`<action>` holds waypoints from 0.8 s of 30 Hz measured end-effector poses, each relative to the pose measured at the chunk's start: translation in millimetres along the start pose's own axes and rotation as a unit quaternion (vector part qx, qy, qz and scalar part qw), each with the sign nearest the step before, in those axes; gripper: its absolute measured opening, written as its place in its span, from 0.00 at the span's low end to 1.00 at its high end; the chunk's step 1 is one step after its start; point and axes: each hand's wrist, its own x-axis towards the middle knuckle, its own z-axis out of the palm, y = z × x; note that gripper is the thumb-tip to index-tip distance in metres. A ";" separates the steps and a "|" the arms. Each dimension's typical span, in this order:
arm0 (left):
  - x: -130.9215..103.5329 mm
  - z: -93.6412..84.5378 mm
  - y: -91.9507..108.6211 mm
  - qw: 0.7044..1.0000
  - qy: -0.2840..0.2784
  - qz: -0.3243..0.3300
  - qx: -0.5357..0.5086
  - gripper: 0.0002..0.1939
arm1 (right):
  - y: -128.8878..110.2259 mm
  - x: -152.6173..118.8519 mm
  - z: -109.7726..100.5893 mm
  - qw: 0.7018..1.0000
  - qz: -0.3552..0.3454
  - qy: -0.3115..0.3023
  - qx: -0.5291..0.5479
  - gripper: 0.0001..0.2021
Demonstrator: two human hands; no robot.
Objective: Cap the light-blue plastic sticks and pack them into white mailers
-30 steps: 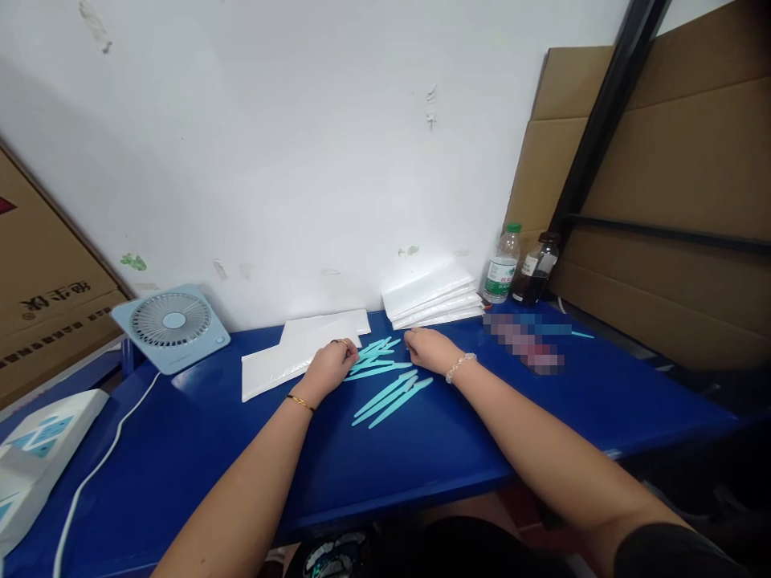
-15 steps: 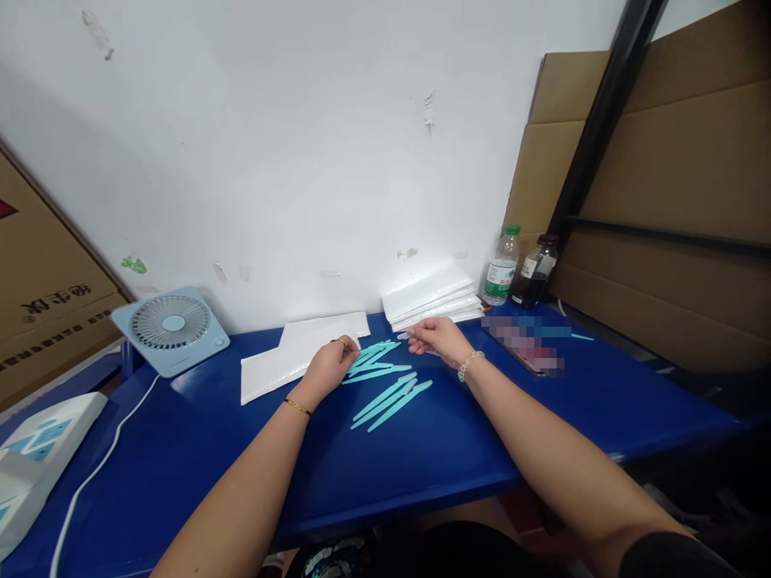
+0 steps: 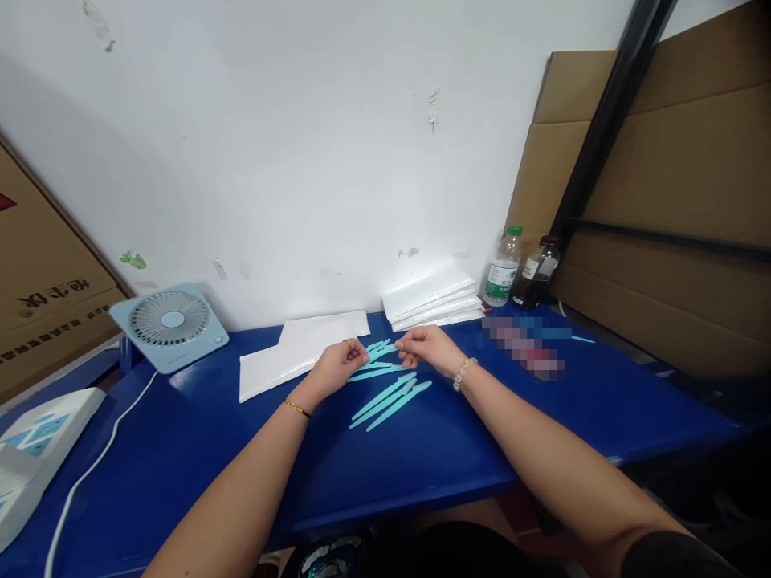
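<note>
Several light-teal eyebrow razors [image 3: 391, 399] lie on the blue table, a few side by side in front and others crossed in a loose pile [image 3: 377, 368] just behind. My left hand [image 3: 342, 363] is closed in a pinch at the left side of that pile, its fingertips at the end of a teal razor. From the right, my right hand [image 3: 429, 350] pinches the other end of what seems to be the same razor [image 3: 384, 351]. Fingers partly hide both ends.
White padded envelopes [image 3: 301, 343] lie behind my left hand; a stack of more envelopes [image 3: 429, 297] leans by the wall. A water bottle [image 3: 503, 269], a dark drink bottle [image 3: 535, 277] and a blurred-out item [image 3: 524, 341] are at right. A fan [image 3: 172, 325] stands left.
My right hand has moved slightly left and down, to the razor near my left fingertips. My left hand has shifted a little to the right. The front razors have not moved.
</note>
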 end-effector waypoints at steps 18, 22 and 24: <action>0.6 -5.3 -11.5 0.986 0.013 0.005 0.168 0.09 | -4.1 -5.0 -38.4 0.792 0.045 0.069 -0.605 0.04; -1.3 -6.9 -3.5 0.990 0.019 0.004 0.136 0.10 | -6.6 -6.8 -30.8 0.817 0.001 0.055 -0.575 0.05; -1.5 -7.0 -1.9 0.991 0.020 0.010 0.132 0.09 | -7.8 -8.2 -27.4 0.864 -0.049 0.020 -0.501 0.05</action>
